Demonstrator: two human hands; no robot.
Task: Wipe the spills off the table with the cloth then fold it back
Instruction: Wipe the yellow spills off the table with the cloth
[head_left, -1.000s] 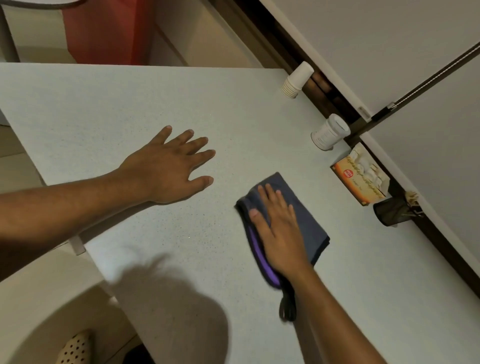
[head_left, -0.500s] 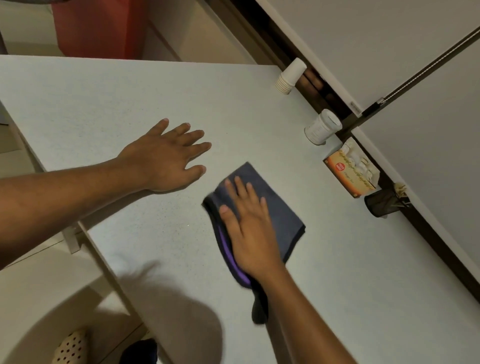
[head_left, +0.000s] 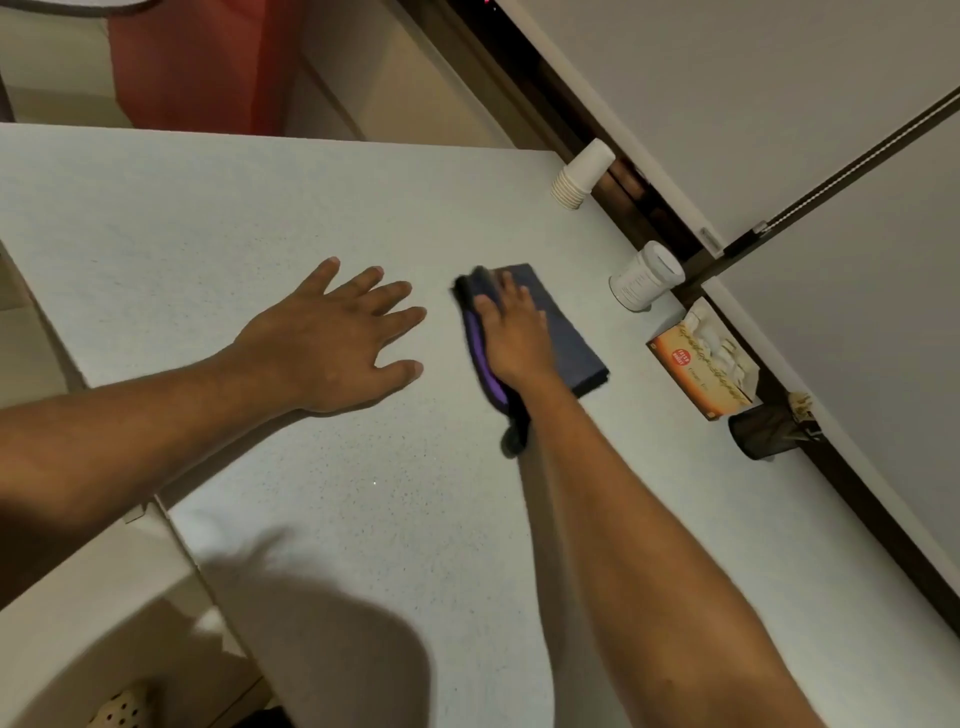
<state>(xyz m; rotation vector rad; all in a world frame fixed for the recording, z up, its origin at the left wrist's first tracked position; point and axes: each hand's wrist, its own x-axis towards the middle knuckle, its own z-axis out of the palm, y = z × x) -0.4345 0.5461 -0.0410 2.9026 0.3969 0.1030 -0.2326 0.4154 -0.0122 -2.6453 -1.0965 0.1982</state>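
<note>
A dark blue folded cloth (head_left: 569, 343) with a purple edge lies on the speckled white table (head_left: 208, 234). My right hand (head_left: 511, 332) presses flat on top of it, fingers pointing away from me, covering its left half. My left hand (head_left: 337, 338) rests palm down on the bare table just left of the cloth, fingers spread, holding nothing. I can make out no spill on the surface.
Along the table's far right edge stand a stack of paper cups (head_left: 579, 174), a white jar (head_left: 644, 275), an orange tissue box (head_left: 701, 356) and a dark pen holder (head_left: 763, 434). A wall runs behind them. The table's left edge drops to the floor.
My right hand has slid the cloth away from me and up the table, ending beside my left hand's fingertips. The left hand has stayed in place.
</note>
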